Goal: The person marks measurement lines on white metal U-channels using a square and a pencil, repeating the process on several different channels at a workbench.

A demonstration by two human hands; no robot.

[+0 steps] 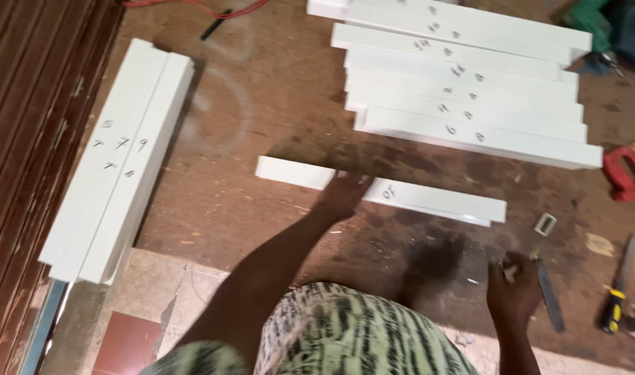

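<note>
My left hand [343, 194] reaches forward and rests flat on a single long white profile bar [442, 199] that lies across the brown board in front of me; handwriting marks its top. My right hand [512, 286] is low at the right, closed around a small object and the end of a flat grey metal file or blade [550, 295] that points toward me. A patterned green and black garment [345, 330] fills the bottom middle.
Several white bars [470, 104] lie stacked side by side at the top right. Two longer white bars [116, 160] lie at the left beside dark wooden slats [26, 104]. A red tool [627, 173], a small metal bracket [545, 223] and a yellow-handled tool [617, 292] sit at the right.
</note>
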